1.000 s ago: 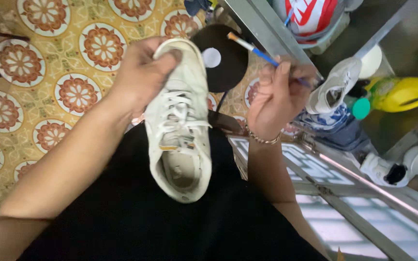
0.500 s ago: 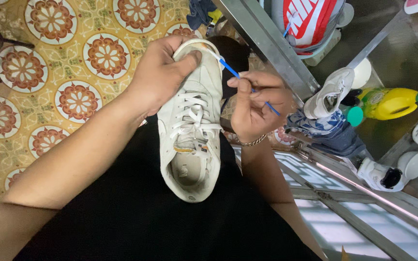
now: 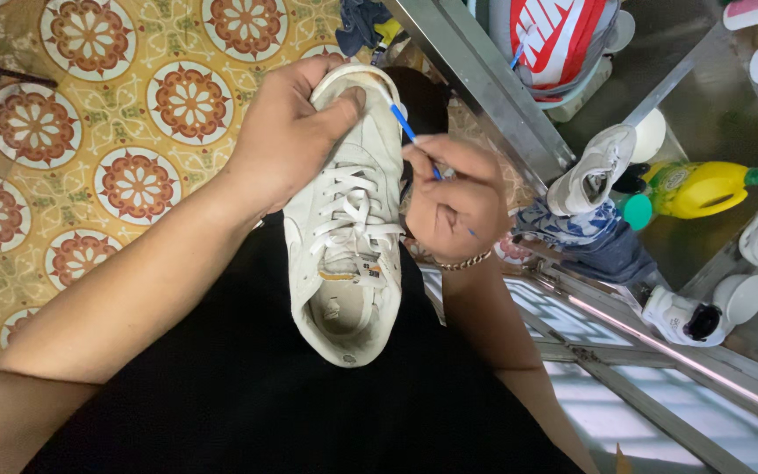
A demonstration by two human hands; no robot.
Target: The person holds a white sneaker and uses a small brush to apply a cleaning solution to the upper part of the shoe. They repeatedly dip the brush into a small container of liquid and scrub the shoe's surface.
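My left hand (image 3: 296, 132) is clamped around the toe end of a white sneaker (image 3: 348, 237), thumb pressed across the top of the toe and fingers wrapped under the far side, so the shoe is held up over my lap with its heel opening toward me and its toe pointing away. My right hand (image 3: 451, 197) is curled closed in a pinch on a thin blue-handled brush (image 3: 414, 140); the brush tip meets the right front edge of the shoe's toe, and the handle runs back through my fingers. A chain bracelet (image 3: 465, 261) sits on that wrist. The laces are tied and lie flat across the tongue.

Beneath the shoe is my black clothing (image 3: 247, 395). Further left is a floor of patterned tiles (image 3: 133, 114) with round floral medallions. To the right, past a metal frame (image 3: 475, 79), I see another pale sneaker (image 3: 594, 171) lying on blue cloth, a yellow bottle with a green cap (image 3: 690, 190) just beside it, and what looks like a red and white shoe (image 3: 563, 39) above, though it is partly cut off.
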